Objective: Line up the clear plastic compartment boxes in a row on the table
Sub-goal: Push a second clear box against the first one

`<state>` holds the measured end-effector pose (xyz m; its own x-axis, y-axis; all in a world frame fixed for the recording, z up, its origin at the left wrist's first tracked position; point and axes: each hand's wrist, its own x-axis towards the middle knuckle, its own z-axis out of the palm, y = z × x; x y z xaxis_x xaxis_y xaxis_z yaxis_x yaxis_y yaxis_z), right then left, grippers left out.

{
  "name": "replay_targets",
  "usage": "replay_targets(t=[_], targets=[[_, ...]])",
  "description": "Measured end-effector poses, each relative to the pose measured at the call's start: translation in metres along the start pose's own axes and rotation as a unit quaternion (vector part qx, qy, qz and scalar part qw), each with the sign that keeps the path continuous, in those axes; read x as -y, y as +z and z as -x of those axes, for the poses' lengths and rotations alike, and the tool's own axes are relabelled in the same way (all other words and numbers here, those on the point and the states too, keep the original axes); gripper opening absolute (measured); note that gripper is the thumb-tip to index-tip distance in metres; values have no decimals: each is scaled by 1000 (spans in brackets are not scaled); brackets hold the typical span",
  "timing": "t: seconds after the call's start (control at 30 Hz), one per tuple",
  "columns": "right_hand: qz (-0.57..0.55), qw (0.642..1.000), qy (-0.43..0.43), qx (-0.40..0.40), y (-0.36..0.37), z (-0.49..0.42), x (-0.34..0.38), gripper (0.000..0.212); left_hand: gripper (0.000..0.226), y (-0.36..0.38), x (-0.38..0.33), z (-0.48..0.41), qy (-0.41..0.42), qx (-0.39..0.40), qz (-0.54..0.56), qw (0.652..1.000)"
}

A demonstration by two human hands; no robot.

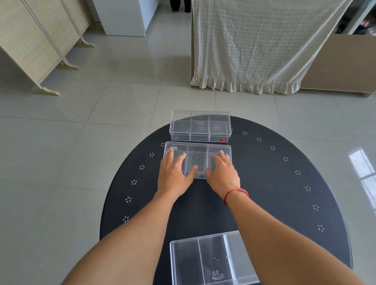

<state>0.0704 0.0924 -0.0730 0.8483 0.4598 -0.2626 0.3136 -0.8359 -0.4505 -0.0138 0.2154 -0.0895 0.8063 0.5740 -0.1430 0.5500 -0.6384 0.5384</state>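
Now | both hands' fingers (222, 157) spread flat on mid box (197, 160) | red label (223, 140) beyond fingers, unreadable | near box (206, 262) print too small.

Looks like someone's home: tiled floor (121, 72), folding screen (30, 33), frilly cloth-covered cabinet (254, 47), round black table (278, 192).

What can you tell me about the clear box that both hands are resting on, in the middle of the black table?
The middle box is a shallow rectangle of clear plastic, split by two dividers into three compartments, and looks empty. It lies flat on the black table, long side across, apart from the far box by a narrow gap. The left hand lies palm down over its left end and the right hand over its right end, thumbs at the near edge.
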Motion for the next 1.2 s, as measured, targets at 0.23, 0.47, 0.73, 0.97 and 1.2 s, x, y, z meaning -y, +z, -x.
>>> replay_targets(t=[0.23,0.47,0.73,0.97,1.2], targets=[[4,1000,-10,-8,1,-12,1,36,61,-9,3,-19,45,3,-95,995],[43,997,-8,-60,0,-16,3,27,44,-3,-6,-21,77,-85,-101,988],[55,996,-16,-66,-5,-22,4,22,42,0,-6,-21,74,-77,-89,990],[43,997,-11,-62,-11,-23,6,19,39,2,-7,-21,69,-77,-89,991],[46,997,-19,-65,-10,-25,5,19,40,3,-8,-24,75,-75,-86,991]])
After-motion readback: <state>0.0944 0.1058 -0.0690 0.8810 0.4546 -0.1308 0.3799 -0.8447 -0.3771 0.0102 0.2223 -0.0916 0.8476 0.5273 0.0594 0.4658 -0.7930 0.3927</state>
